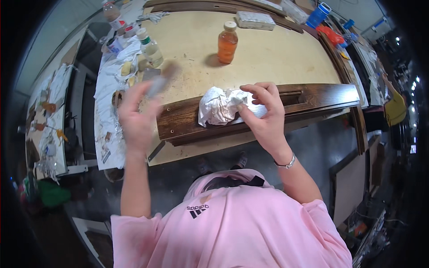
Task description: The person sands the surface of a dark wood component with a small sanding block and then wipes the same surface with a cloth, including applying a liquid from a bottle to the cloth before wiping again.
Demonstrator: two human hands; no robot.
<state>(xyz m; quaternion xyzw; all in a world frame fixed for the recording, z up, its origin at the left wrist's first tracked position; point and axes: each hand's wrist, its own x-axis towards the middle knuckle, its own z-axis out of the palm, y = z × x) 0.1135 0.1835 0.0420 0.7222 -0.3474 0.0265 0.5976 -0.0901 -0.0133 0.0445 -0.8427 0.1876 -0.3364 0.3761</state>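
My left hand (138, 111), smeared by motion, is raised over the left end of a dark brown wooden board (178, 117). Its fingers close on a grey-and-brown hand tool (161, 81), too blurred to name its kind. A crumpled white cloth (219, 107) with faint stains rests on the board. At the cloth's right edge is my right hand (267, 105), thumb and fingers curved and apart, the thumb tip seeming to touch it. Right of that hand, a rectangular slot (292, 97) is cut into the board.
A capped bottle of amber liquid (228, 42) stands on the pale tabletop (196, 40) beyond the board. To the left are a clear bottle (151, 49) and a littered white sheet (107, 134). A wrapped block (255, 20) and long dark strips (214, 6) lie at the far edge.
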